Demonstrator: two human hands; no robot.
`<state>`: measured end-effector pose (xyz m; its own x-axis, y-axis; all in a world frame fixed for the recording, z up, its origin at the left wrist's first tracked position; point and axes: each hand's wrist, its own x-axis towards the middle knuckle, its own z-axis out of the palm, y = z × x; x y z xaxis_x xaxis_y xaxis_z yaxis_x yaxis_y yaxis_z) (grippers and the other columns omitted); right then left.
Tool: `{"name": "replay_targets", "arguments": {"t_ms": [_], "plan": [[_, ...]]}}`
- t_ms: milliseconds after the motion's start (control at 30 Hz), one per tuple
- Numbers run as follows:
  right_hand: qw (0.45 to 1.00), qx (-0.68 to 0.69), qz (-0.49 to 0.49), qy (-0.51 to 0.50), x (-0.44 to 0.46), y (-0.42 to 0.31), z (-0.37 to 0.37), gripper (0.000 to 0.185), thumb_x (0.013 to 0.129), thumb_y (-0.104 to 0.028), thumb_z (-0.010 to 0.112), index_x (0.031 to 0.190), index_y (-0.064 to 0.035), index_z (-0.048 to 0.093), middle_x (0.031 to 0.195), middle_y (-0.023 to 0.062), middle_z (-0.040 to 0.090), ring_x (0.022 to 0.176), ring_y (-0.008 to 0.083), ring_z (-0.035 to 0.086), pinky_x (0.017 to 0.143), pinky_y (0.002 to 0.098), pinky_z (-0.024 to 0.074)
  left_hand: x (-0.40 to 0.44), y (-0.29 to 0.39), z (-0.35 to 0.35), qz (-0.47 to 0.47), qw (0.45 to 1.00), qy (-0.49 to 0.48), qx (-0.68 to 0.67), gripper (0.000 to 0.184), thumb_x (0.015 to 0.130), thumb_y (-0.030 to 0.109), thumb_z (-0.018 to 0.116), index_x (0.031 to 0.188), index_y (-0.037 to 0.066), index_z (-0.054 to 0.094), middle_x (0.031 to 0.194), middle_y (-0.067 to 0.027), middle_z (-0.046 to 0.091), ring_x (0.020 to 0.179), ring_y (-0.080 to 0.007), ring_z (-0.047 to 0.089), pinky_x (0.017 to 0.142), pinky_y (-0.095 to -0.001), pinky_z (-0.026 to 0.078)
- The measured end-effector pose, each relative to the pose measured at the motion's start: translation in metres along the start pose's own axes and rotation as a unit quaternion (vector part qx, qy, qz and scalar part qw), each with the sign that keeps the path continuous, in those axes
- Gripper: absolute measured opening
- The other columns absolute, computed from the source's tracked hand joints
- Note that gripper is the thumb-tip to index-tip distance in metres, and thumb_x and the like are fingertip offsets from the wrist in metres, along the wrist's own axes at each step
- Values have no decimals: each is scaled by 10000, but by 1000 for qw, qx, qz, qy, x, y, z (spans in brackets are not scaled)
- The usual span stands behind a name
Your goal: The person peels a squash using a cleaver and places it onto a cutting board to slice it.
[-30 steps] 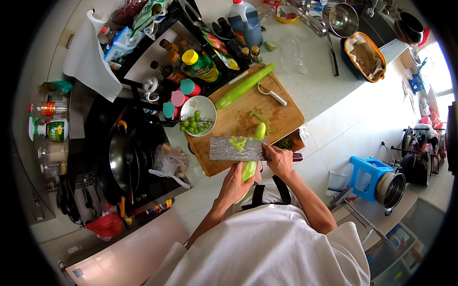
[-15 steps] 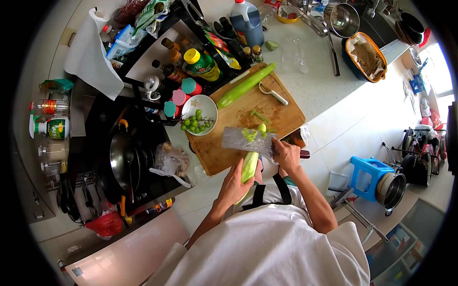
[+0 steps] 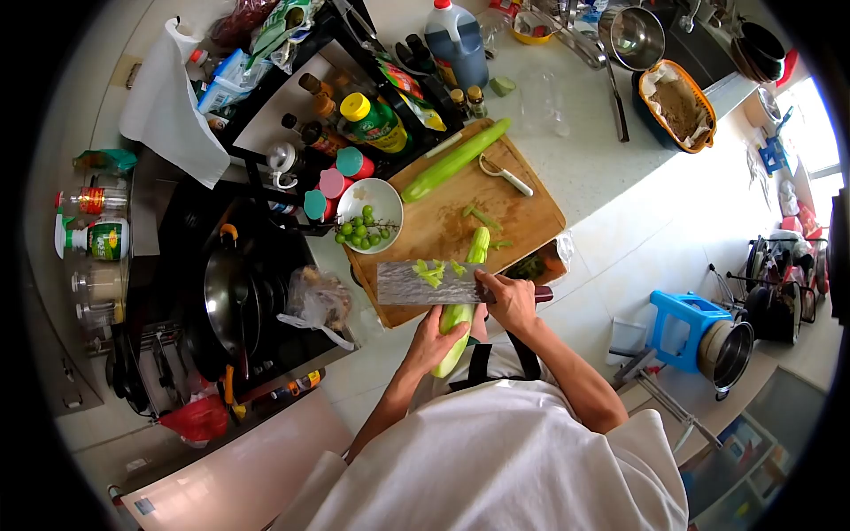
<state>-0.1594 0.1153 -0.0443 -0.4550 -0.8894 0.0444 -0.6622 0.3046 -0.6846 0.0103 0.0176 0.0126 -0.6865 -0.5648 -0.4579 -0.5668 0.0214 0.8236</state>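
My left hand (image 3: 433,341) is wrapped round the lower part of a pale green gourd (image 3: 455,334), whose far end reaches over the wooden cutting board (image 3: 522,212). Across the gourd lies the broad blade of a cleaver (image 3: 407,285), with thin green slices (image 3: 430,273) on it. My right hand (image 3: 511,301) grips the cleaver where blade and dark handle meet. A second long green gourd (image 3: 456,159) rests at the board's far edge, next to a white peeler (image 3: 506,175). Green scraps (image 3: 482,218) are scattered on the board.
A white bowl of green fruit (image 3: 383,196) overlaps the board's left corner. Bottles (image 3: 381,124) and lidded jars stand behind it. On the left are a stove with a wok (image 3: 232,292) and a plastic bag (image 3: 317,301). An orange-rimmed basket (image 3: 680,104) sits at the far right.
The cleaver has swung from tilted to nearly level and moved left and down along the gourd. My left hand and the gourd have shifted slightly.
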Motion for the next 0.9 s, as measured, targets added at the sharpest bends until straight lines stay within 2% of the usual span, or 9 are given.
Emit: {"name": "replay_targets", "arguments": {"t_ms": [200, 400, 533, 600, 700, 900], "plan": [[1000, -25, -8, 9, 0, 8, 3, 515, 691, -109, 654, 1202, -160, 615, 861, 72, 677, 691, 310, 656, 593, 424, 509, -1, -1, 2, -26, 998, -4, -50, 590, 848, 236, 705, 1321, -23, 468, 1179, -110, 600, 1048, -171, 567, 921, -320, 456], [1000, -27, -10, 12, -1, 9, 2, 536, 673, -107, 673, 1203, -162, 612, 861, 62, 677, 700, 304, 661, 598, 418, 511, -1, 3, 2, -27, 999, -14, -36, 607, 849, 233, 706, 1341, -17, 454, 1195, -106, 591, 1077, -173, 559, 932, -314, 451], [999, -41, -4, 6, -3, 12, 3, 552, 657, -120, 698, 1200, -171, 611, 856, 58, 676, 707, 297, 661, 599, 420, 512, -1, -3, 4, -24, 998, -12, -62, 618, 849, 225, 706, 1350, -23, 442, 1233, -116, 574, 1100, -177, 552, 947, -315, 444], [999, -32, 12, 19, -4, 15, 2, 543, 640, -84, 684, 1173, -179, 636, 864, 42, 691, 709, 294, 658, 587, 417, 471, -1, -1, 3, -39, 996, -19, -74, 634, 850, 220, 706, 1364, -27, 429, 1253, -123, 565, 1119, -180, 545, 962, -316, 438], [999, -28, 36, 20, -4, 22, 0, 547, 631, -70, 684, 1165, -185, 646, 872, 36, 697, 711, 293, 654, 585, 418, 448, -6, -1, 2, -24, 997, -15, -73, 693, 863, 301, 684, 1408, -1, 378, 1294, -167, 548, 1180, -239, 534, 1001, -345, 412], [998, -28, 35, 31, -4, 29, -1, 544, 624, -91, 707, 1157, -176, 647, 865, 46, 697, 707, 288, 656, 583, 404, 460, -5, 0, 3, -19, 996, -27, -89, 699, 865, 289, 691, 1417, 0, 375, 1313, -150, 535, 1193, -219, 519, 1014, -333, 403]]}}
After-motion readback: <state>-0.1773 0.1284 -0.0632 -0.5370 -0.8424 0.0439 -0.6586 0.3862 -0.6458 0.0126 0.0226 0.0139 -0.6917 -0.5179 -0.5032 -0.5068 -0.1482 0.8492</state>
